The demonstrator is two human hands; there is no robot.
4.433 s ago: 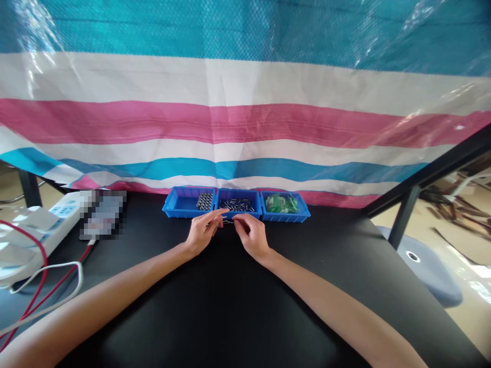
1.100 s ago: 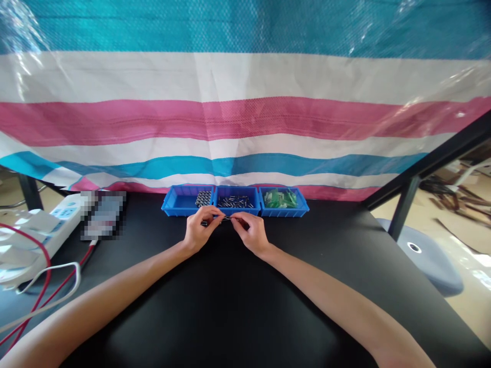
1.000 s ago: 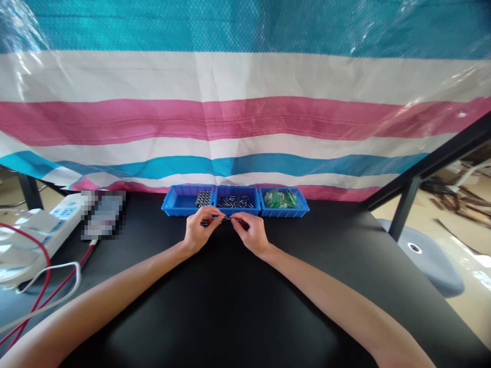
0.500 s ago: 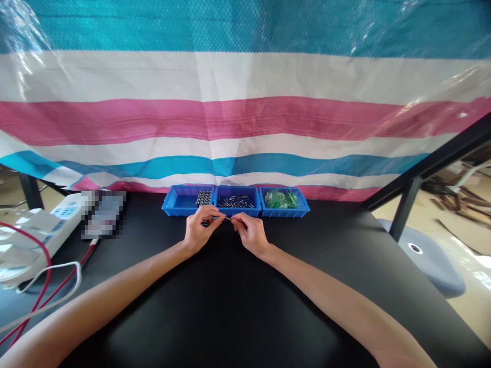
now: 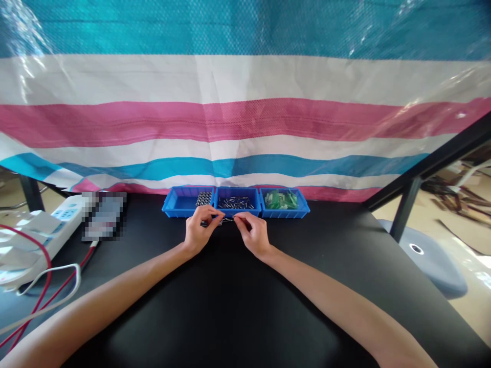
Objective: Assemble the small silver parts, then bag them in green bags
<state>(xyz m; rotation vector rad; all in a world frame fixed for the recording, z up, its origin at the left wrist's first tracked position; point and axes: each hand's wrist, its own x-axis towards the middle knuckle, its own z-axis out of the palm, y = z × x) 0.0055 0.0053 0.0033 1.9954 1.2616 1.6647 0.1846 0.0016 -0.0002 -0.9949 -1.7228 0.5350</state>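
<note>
My left hand [image 5: 201, 229] is closed in a pinch in front of the blue bins. What its fingertips hold is too small to name. My right hand [image 5: 254, 234], just to the right, pinches too, its fingertips a little apart from the left ones. Thin, shiny metal pieces [image 5: 227, 220] show in the gap between the hands, near the table surface. Behind the fingers, the middle blue bin [image 5: 256, 210] holds many small dark metal parts that look like screws [image 5: 235, 203]. Round metal pieces [image 5: 204, 199] are lined up in the left blue bin [image 5: 177, 210].
A right-hand blue bin [image 5: 284, 213] contains green and clear plastic packets [image 5: 282, 199]. On the left are a white power strip [image 5: 66, 217], red and white cables [image 5: 79, 278] and a blurred-out device [image 5: 104, 215]. A striped sheet [image 5: 245, 120] hangs behind the black table [image 5: 226, 306].
My right fingertips have moved slightly right, away from the left ones, widening the gap. My left hand has stayed almost in place.
</note>
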